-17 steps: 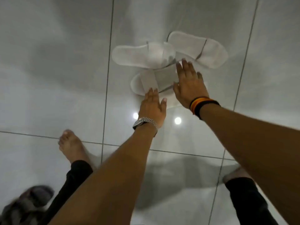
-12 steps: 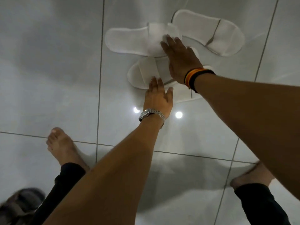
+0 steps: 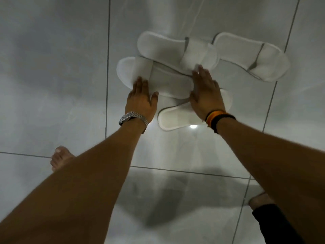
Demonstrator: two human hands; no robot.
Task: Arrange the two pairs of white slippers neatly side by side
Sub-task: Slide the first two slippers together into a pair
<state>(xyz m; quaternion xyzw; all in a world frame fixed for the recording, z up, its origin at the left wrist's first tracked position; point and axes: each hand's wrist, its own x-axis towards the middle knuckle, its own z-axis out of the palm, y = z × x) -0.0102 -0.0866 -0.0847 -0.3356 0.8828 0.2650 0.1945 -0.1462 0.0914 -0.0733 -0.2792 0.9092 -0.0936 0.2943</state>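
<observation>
Four white slippers lie in a loose overlapping pile on the grey tiled floor. The top slipper [image 3: 165,48] lies sideways with its strap to the right. It overlaps a middle slipper [image 3: 168,83], whose strap is at the left. A third slipper [image 3: 251,57] lies apart at the right. The nearest slipper [image 3: 177,118] is partly hidden under my right hand. My left hand [image 3: 141,101], with a watch on its wrist, rests its fingertips on the near edge of the middle slipper's strap. My right hand [image 3: 205,92] lies flat, fingertips touching the top slipper's strap.
My bare left foot [image 3: 59,159] stands at the lower left. My right foot [image 3: 260,199] and a black trouser leg [image 3: 274,224] are at the lower right. A bright light reflection [image 3: 193,126] shines on the glossy tile beside the nearest slipper.
My left hand has reached forward from the bare floor onto the middle slipper. My right hand has drawn back off the top slipper's strap, so only its fingertips touch it.
</observation>
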